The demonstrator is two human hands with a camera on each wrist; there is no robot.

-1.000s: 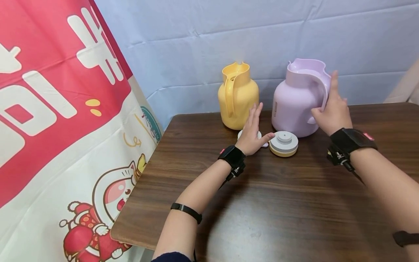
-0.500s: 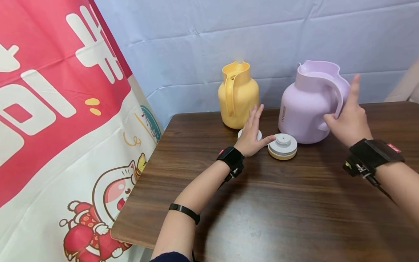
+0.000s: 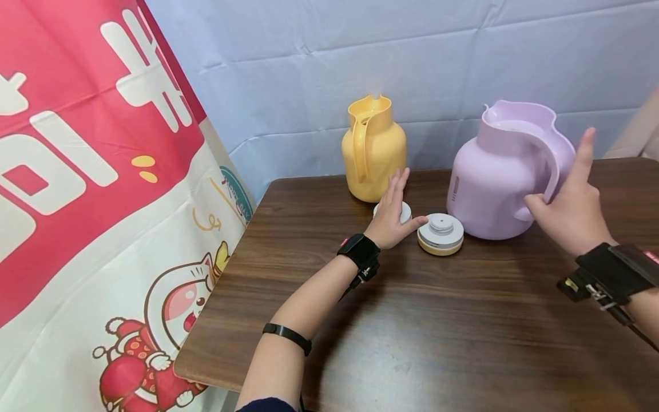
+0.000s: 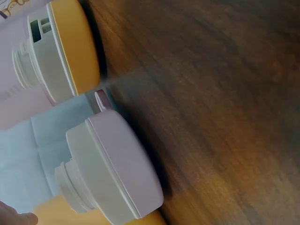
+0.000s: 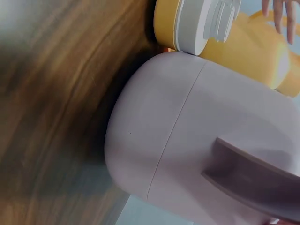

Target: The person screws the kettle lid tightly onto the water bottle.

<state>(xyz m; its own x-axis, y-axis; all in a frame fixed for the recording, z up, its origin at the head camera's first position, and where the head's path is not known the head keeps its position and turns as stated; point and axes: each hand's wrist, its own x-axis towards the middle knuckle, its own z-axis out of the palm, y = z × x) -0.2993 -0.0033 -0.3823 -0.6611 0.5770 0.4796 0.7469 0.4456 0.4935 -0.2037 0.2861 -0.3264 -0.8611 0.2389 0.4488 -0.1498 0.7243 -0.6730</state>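
At the right, my right hand [image 3: 571, 212] holds the lilac thermos jug [image 3: 499, 177] at its handle [image 3: 548, 151], thumb on the handle and index finger pointing up; the other fingers are hidden. The jug stands upright, its top uncovered. My left hand [image 3: 391, 220] hovers with fingers spread over a grey stopper lid with a lilac base [image 4: 119, 159], which it partly hides in the head view. Beside it sits a second grey stopper lid with a yellow base [image 3: 440, 233]. Behind the left hand stands a yellow thermos jug [image 3: 374, 151], also uncovered.
Everything stands on a dark brown wooden table [image 3: 412, 337]. A pale blue cloth [image 3: 309, 86] hangs behind its far edge. At the left hangs a red and white printed banner [image 3: 77, 200].
My right hand has moved right and nearer to me, and the lilac jug has come along with it. The left hand has hardly moved; the yellow jug stays put.
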